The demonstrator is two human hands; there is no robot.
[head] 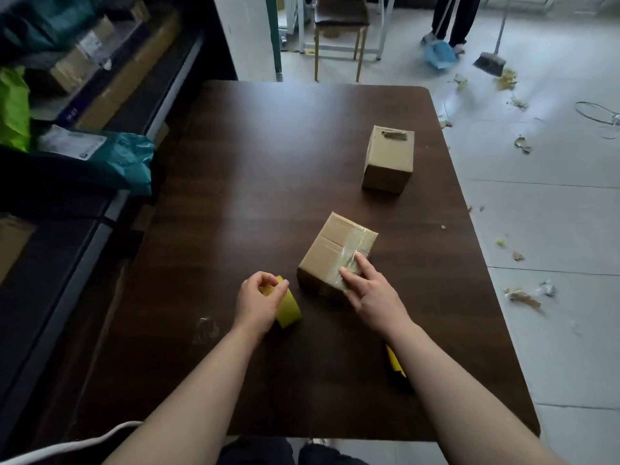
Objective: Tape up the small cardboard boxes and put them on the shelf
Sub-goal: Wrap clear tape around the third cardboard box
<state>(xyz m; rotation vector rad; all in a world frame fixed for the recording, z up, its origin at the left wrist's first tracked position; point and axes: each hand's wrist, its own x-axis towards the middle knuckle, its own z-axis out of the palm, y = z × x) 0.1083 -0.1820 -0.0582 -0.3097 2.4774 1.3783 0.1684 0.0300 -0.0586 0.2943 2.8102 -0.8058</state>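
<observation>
Dark table [302, 146], shelf [110, 92] along its left side. Left hand [260, 300] grips the tape roll [288, 308], fingers curled round it, roll on edge on the table just beside the near box [330, 250]. Right hand [369, 293] is flat, fingers [363, 264] straight, pressing clear tape onto that box's top near its right edge.

Step, by my read: smoothing down the strip on the near box, which sits mid-table.

Next probably calls for rubbing the tape ends over the sides, setting the roll down, then carrying the box left to the shelf.

Far box [389, 159] stands well apart toward the far right, with a tape scrap on top; sealed or not, can't tell. Yellow cutter [395, 362] is half hidden by the right forearm.
</observation>
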